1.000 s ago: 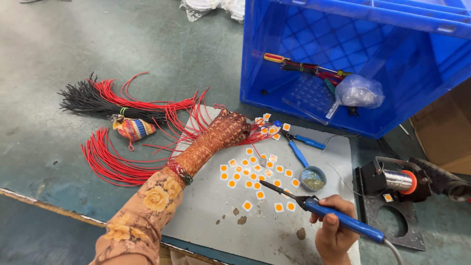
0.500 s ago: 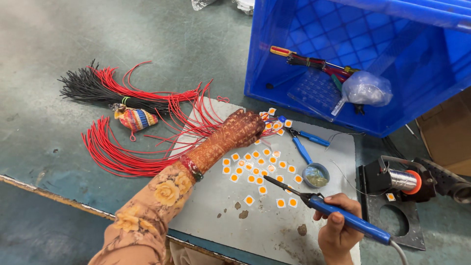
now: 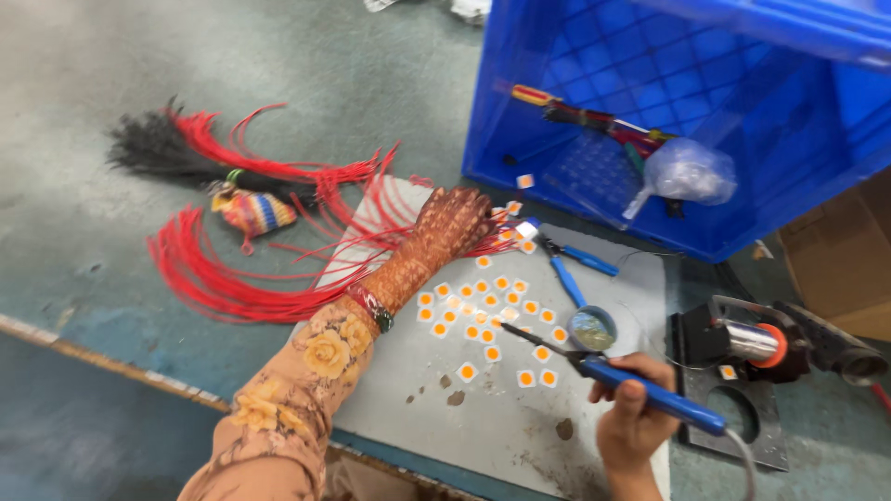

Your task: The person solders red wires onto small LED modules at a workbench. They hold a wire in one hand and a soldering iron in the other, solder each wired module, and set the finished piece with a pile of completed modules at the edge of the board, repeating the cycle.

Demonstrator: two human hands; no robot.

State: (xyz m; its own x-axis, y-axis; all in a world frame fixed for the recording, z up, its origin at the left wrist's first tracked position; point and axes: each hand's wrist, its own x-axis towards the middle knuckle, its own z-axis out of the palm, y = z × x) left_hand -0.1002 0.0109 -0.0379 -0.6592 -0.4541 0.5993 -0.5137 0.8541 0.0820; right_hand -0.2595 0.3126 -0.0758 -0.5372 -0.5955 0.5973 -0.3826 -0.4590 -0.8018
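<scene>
Reaching farther, left hand [image 3: 455, 223] lays spread fingers on red wires [image 3: 213, 278] beside blue crate [image 3: 705, 111]; right hand [image 3: 631, 417] fingers pinch soldering iron [image 3: 640, 390] above orange-dotted white chips [image 3: 492, 320].

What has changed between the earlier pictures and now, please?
Little has changed. The left hand has crept slightly farther over the chips, still by the red wires. The right hand still grips the soldering iron, tip near the tin.
</scene>
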